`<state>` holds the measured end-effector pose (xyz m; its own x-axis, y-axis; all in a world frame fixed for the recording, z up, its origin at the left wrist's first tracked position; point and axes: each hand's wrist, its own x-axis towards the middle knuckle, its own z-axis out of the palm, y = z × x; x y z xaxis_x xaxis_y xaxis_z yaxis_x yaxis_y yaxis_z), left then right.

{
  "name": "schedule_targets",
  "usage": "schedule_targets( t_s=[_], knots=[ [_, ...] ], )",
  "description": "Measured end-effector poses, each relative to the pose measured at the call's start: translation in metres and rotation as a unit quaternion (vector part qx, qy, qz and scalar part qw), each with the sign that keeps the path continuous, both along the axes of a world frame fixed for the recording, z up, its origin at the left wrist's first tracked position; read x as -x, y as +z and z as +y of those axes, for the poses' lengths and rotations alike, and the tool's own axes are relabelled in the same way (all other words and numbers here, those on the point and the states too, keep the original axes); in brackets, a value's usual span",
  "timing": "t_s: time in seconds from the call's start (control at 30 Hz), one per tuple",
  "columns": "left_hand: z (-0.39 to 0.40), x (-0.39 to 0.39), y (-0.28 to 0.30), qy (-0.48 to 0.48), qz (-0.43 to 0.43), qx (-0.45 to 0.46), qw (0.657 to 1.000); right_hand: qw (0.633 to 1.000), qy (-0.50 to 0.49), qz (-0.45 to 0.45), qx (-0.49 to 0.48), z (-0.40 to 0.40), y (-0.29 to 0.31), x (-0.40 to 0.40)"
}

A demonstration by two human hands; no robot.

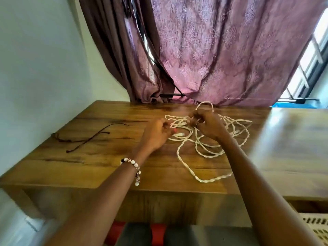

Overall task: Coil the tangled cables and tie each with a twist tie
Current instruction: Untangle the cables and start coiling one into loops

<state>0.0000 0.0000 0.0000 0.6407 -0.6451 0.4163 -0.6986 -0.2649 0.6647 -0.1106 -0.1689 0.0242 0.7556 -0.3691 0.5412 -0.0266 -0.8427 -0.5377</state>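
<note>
Wooden table (74, 167) is bearing a tangled white cable (204, 148). Left hand (156, 134) and right hand (207, 125) are each pinching its strands.

1. Desk (99, 157): warm brown wood-grain surface with darker streaks.
2. Cable (213, 151): white to cream, with a twisted, rope-like pattern along its length.
3. Twist ties (85, 139): thin, dark brown to black strands.
4. Curtain (221, 55): mauve-pink fabric bearing a faint tone-on-tone floral pattern; its left panel is a darker brownish purple.
5. Wall (40, 59): plain pale off-white.
6. Bracelet (134, 167): white beads interspersed with black and translucent pinkish ones.
7. Fingernail on left hand (156, 134): painted red-pink.
8. Basket (316, 226): cream, with slotted perforations.
</note>
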Motion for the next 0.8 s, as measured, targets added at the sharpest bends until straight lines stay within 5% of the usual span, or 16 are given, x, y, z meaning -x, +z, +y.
schedule_targets(
  t_s=[0.13,0.3,0.47,0.57,0.67,0.8],
  knots=[
    [-0.009,-0.013,-0.008,0.02,0.05,-0.035,0.998,0.992,-0.03,0.111,-0.044,-0.007,-0.012,-0.014],
    [-0.022,-0.04,-0.007,-0.039,0.068,-0.067,0.995,0.993,-0.041,0.096,-0.051,-0.019,-0.013,-0.035],
    [-0.017,-0.057,-0.007,-0.085,0.251,0.102,0.959,0.974,0.024,0.043,-0.222,-0.021,-0.016,-0.035],
    [-0.016,-0.065,-0.003,-0.031,0.294,0.208,0.933,0.95,0.087,0.122,-0.272,-0.023,-0.012,-0.024],
    [-0.013,-0.073,0.005,0.033,0.322,0.28,0.904,0.954,0.113,0.152,-0.233,-0.029,-0.007,-0.013],
    [-0.011,-0.086,-0.007,0.119,0.318,0.281,0.898,0.993,-0.11,-0.037,0.001,-0.045,-0.01,-0.009]
  ],
)
